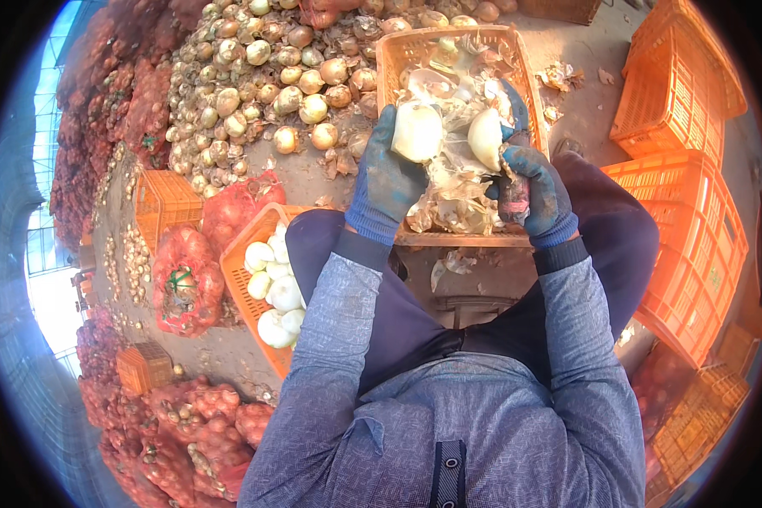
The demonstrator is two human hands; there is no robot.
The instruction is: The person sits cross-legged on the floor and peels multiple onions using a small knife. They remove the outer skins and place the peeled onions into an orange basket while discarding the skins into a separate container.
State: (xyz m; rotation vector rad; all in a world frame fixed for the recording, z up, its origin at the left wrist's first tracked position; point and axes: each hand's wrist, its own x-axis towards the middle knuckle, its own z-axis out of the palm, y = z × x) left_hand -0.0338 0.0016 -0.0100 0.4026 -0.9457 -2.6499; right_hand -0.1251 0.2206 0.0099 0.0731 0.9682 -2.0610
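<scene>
My left hand, in a blue work glove, holds a pale peeled onion above a crate of peelings. My right hand, also gloved, is closed around the wrapped handle of a knife. Its dark curved blade points away from me. Against the right fingers is a second pale onion piece; whether it is a whole onion or a cut part cannot be told. Under both hands, an orange plastic crate holds dry onion skins.
At my left knee stands an orange crate of peeled white onions. Loose unpeeled onions cover the floor ahead. Red mesh sacks of onions lie to the left. Orange crates stand close on my right.
</scene>
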